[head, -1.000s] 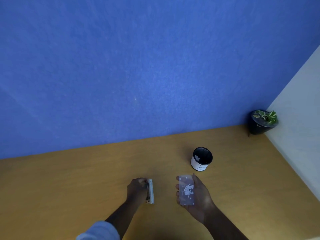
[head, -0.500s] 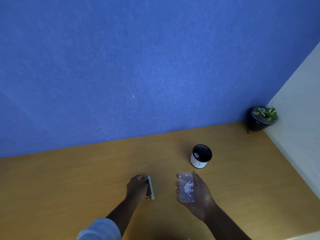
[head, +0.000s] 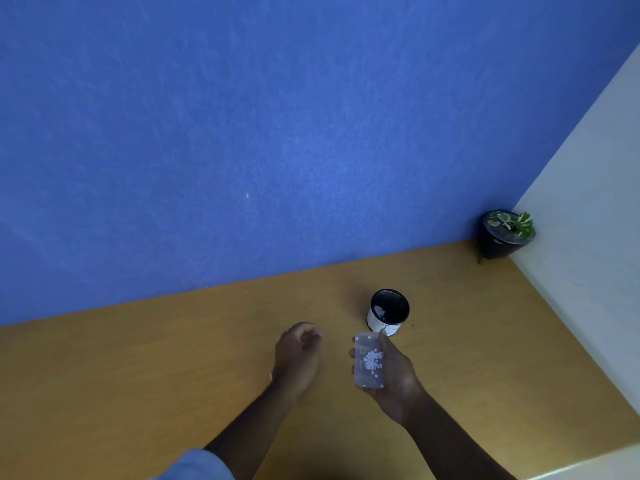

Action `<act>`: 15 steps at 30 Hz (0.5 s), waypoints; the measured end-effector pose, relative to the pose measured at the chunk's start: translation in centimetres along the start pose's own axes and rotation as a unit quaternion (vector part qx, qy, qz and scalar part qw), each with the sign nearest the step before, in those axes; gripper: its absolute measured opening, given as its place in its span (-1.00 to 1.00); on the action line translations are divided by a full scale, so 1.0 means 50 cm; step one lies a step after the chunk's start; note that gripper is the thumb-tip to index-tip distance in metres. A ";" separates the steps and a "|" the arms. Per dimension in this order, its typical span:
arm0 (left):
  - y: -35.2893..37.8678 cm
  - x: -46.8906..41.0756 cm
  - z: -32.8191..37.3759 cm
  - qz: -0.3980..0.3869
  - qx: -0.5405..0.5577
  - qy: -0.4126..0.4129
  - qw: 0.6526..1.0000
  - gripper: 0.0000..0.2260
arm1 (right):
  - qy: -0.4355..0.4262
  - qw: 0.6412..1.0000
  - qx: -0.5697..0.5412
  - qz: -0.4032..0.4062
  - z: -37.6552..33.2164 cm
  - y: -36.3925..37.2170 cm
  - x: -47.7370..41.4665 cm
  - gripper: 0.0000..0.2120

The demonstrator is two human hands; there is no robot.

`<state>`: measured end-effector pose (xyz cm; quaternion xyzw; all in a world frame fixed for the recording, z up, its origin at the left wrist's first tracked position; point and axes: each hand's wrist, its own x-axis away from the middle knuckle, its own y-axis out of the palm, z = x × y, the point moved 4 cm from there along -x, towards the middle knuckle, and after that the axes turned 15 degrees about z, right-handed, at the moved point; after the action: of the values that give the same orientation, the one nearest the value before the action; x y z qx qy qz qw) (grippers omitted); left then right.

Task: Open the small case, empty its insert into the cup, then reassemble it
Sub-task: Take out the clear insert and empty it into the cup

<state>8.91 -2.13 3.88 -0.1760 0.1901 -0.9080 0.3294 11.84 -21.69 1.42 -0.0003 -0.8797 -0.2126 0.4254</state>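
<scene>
Right hand is where the work sits: my fingers are wrapped around the clear insert, holding it face up just in front of the cup, nearly touching its near side. Left hand lies knuckles up on the table with the fingers curled under; I cannot tell whether it has anything in it, and the outer shell of the case is not visible to me from here. Judging by this, the case is already apart, so the opening is done, but the emptying is at most begun. A cluster of small white pieces sits in the middle of the insert, and a small white patch shows inside the dark cup, perhaps a few pieces already in. Pouring and reassembly are left. A potted plant stands in the far corner, well apart.
</scene>
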 end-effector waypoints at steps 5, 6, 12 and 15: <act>0.094 0.023 0.069 -0.166 0.019 -0.043 0.985 -0.83 | -0.068 0.996 0.019 0.048 -0.060 0.002 -0.018 -0.52; 0.107 0.023 0.082 -0.170 0.022 -0.044 0.984 -0.82 | -0.082 0.994 0.036 0.065 -0.072 0.001 -0.024 -0.52; 0.159 -0.007 0.135 -0.175 0.007 -0.047 0.983 -0.86 | -0.123 0.979 0.106 0.123 -0.146 0.010 -0.034 -0.50; 0.181 -0.033 0.156 -0.173 0.005 -0.044 0.984 -0.87 | -0.180 0.960 0.154 0.148 -0.184 0.006 -0.031 -0.60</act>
<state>18.37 -9.23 6.13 -0.2442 0.1380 -0.9435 0.1762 19.76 -24.59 5.43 -0.1036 -0.9539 -0.0057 0.2815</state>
